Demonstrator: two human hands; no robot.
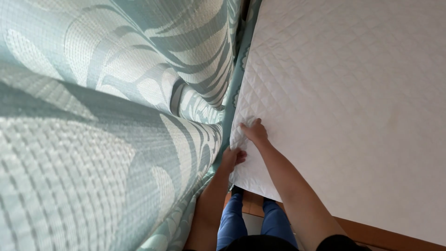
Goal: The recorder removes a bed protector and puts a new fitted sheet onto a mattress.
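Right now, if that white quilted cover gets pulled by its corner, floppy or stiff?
Probably floppy: the white quilted cover puckers where the right hand pinches it. Likely light for its size, since it looks thin. The left hand sits at its edge, beside the patterned curtain.

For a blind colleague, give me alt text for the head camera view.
Two bare hands grip the corner of a white quilted mattress pad: the right hand on top, the left hand at its edge. A pale green curtain with a leaf pattern hangs alongside, and blue trouser legs show below.
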